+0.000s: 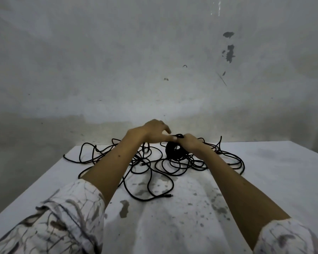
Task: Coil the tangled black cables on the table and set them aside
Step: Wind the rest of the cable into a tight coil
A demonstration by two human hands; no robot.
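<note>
A tight round coil (174,150) was gripped by the right hand (190,143); its top strand was pinched by the left hand (154,132). Loose black cables (149,167) were sprawled over the stained white table (264,171).

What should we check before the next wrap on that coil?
1. Coil held by right hand: ok, its fingers curl round the top.
2. Left hand on the strand at the coil's top: cannot tell, the contact is hidden.
3. Loose cables free to feed: not ok, they cross in many loops.
4. Plug end clear of the tangle: ok, it lies alone near the front.
5. Space on table to set the coil aside: ok, bare at right.
</note>
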